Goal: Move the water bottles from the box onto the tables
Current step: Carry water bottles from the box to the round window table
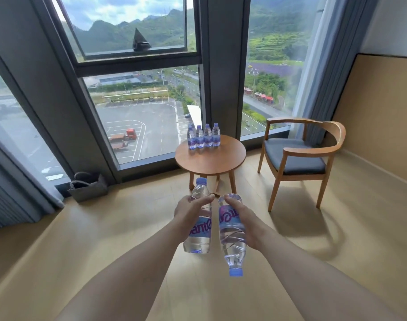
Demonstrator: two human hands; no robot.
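While each hand holds one bottle, perhaps five bottles (203,136) crowd the table (210,159).

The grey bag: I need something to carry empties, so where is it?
The grey bag sits on the floor, left of the round table, against the window.

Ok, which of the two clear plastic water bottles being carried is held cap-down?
The clear plastic bottle in the right hand: its blue cap points toward the floor. The left hand's bottle has its cap up.
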